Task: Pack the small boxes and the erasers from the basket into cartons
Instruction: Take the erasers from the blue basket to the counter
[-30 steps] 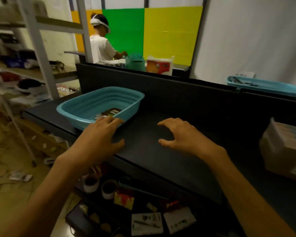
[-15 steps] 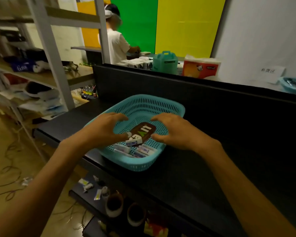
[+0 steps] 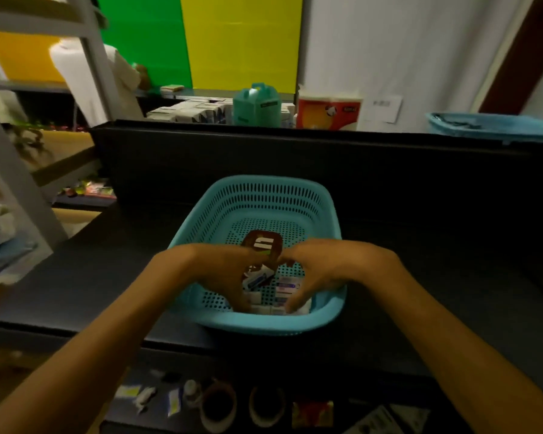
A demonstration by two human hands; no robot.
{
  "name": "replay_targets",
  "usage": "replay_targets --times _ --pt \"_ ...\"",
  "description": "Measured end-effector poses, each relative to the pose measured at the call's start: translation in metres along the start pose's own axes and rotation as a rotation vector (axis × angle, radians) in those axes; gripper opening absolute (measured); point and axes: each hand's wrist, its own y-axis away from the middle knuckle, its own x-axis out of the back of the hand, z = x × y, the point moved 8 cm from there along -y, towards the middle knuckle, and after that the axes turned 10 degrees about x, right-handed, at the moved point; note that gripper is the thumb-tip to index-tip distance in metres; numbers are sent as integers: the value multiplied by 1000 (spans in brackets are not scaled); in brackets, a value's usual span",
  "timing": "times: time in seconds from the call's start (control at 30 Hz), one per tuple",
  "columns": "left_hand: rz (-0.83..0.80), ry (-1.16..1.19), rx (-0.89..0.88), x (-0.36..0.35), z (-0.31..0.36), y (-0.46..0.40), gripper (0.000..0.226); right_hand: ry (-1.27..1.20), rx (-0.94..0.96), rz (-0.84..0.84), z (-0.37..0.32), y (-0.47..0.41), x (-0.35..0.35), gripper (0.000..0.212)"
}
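basket [image 3: 323, 214]: a turquoise plastic basket with slotted walls and a holed floor, on a black table [image 3: 91, 270] in front of the person, close to the near edge.
left hand [image 3: 220, 270]: reaches down into the near left part of the basket, fingers curved downward among the items; blur hides whether they grip anything.
right hand [image 3: 323, 270]: reaches into the near right part of the basket, fingers curved down onto the small white items; cannot tell if they pinch one.
brown packet [image 3: 264, 244]: a dark brown packet with white lettering, lying on the basket floor between the two hands, just beyond the fingers.
erasers [image 3: 287, 285]: small white blocks with blue and pink print, clustered at the near end of the basket under and between the fingers.
behind the table: a black divider wall [image 3: 295, 164], then another person in a white shirt [image 3: 82, 73], stacked boxes, a green jug [image 3: 257, 104] and a second turquoise basket [image 3: 496, 126] at far right.
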Motion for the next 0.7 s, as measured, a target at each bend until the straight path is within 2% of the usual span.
replay_targets --times 0.1,0.27,0.5,0.63,0.7 --pt "-9 -60 -69 -4 -1 -4 91 -8 -87 -72 -3 2 -9 77" --pt "44 -199 -138 -7 -1 -11 85 -46 -162 -129 -6 -5 -18 61" --pt "94 -127 -151 -2 -5 -22 67 -56 -222 -59 3 -11 -13 55" --pt "137 -98 -99 9 -9 -29 82 -36 -212 -11 7 -19 -9 54" --pt "128 -107 -66 10 -11 -33 93 -4 -210 -30 7 -23 -9 63"
